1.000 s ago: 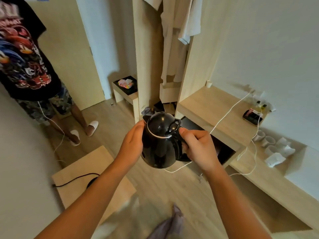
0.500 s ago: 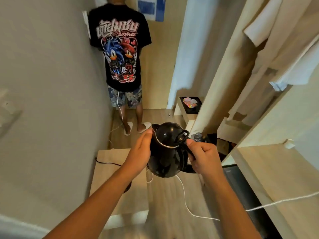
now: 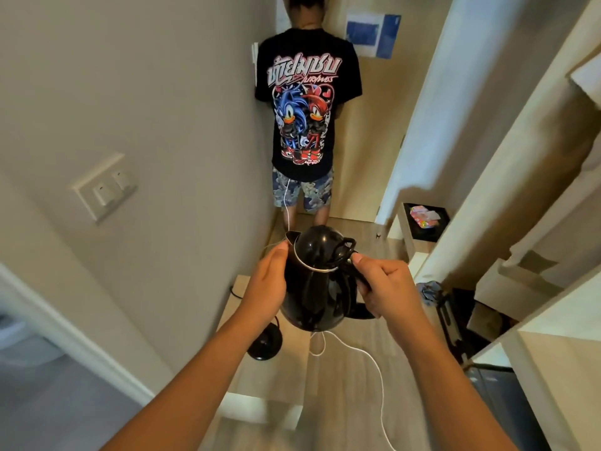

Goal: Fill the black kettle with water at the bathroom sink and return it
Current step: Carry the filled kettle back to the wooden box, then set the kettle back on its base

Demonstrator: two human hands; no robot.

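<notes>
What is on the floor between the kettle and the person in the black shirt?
In the head view, only bare wood floor and a thin white cord lie between the black kettle and that person.

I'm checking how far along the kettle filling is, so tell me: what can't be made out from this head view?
- Water level: the black kettle has its lid shut and an opaque body.
- Bathroom sink: out of sight; only a blurred strip of doorway shows at the left edge.
- Kettle handle: mostly covered by the right hand.
- Kettle's left side: covered by the left hand.
- Black round base on the low table: partly hidden behind the left forearm.
</notes>
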